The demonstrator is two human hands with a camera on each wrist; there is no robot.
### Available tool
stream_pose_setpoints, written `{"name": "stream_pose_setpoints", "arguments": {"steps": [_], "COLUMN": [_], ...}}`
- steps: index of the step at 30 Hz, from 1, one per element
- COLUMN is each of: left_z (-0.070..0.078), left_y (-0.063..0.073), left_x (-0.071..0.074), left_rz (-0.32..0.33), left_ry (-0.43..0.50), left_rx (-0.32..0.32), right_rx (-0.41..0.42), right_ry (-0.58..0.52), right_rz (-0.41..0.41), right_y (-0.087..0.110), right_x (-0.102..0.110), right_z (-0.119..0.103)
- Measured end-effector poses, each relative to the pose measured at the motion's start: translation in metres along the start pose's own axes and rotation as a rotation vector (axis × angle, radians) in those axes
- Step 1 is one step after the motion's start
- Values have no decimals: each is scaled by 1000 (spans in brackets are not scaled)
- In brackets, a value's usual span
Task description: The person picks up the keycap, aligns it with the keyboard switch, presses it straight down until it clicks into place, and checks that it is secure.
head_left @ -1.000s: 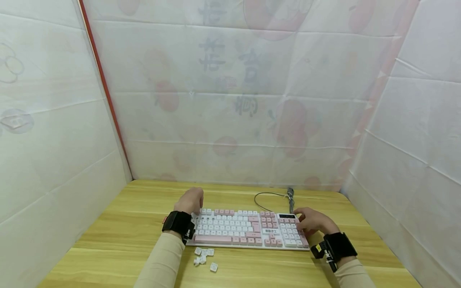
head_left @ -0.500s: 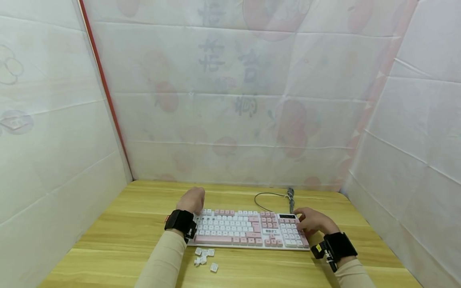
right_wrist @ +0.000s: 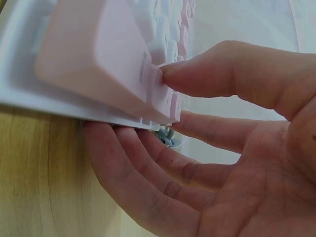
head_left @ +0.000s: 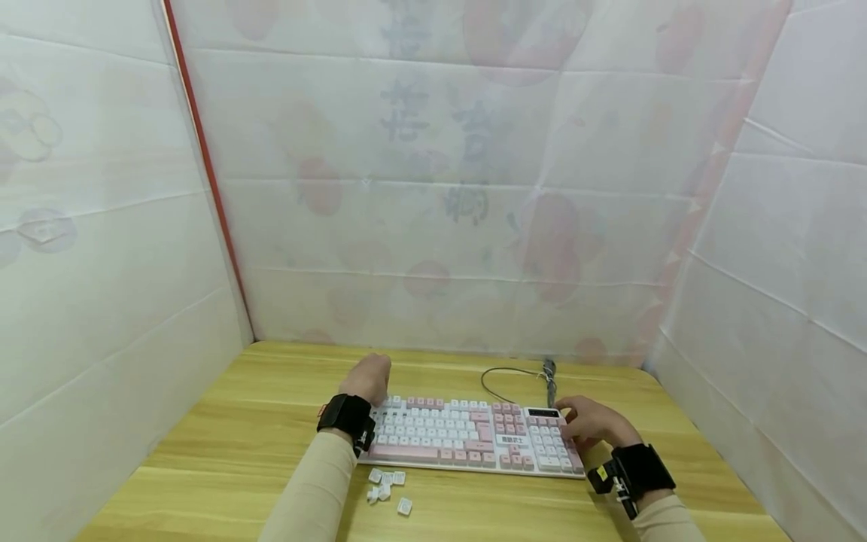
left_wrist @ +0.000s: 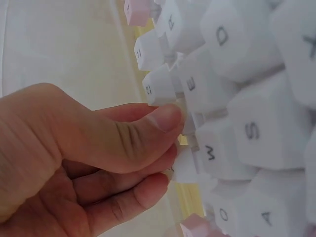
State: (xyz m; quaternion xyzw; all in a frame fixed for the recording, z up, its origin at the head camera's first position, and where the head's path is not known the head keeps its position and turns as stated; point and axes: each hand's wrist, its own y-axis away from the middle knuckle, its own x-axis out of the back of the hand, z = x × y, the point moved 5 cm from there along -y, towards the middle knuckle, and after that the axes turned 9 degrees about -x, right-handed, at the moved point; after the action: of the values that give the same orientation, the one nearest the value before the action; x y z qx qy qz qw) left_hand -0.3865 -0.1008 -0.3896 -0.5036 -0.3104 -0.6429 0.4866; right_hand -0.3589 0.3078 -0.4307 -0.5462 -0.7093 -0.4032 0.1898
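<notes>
Keyboard (head_left: 474,438): long axis left-right (spacebar (head_left: 404,453) on near side).

That counter (head_left: 223,436) has a yellow wood-grain top and rounded far corners. A pink-and-white keyboard (head_left: 460,434) lies across its middle, roughly along the far edge. Behind it, a grey cable (head_left: 550,384), partly bundled, reaches towards that edge. Nearer me sit loose white keycaps (head_left: 384,491), mostly clustered, one just apart.
</notes>
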Motion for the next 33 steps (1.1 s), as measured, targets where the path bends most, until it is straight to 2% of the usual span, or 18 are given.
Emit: {"name": "stream_pose_setpoints", "arguments": {"steps": [13, 23, 29, 33], "left_z": [3, 5, 8, 9], "left_y": [3, -4, 1, 2], "left_x": [-3, -2, -7, -5], "left_rz": [26, 41, 66, 60], "left_ry": [-41, -81, -139, -148], "left_rx": [-41, -43, -71, -80], "right_rx": [19, 9, 44, 33], "right_ry": [-15, 9, 8, 4], "right_rz": [-11, 4, 6, 14], "right_y": [1, 3, 2, 1], "right_x": [-3, 2, 1, -1], "right_z": [3, 0, -3, -1]}}
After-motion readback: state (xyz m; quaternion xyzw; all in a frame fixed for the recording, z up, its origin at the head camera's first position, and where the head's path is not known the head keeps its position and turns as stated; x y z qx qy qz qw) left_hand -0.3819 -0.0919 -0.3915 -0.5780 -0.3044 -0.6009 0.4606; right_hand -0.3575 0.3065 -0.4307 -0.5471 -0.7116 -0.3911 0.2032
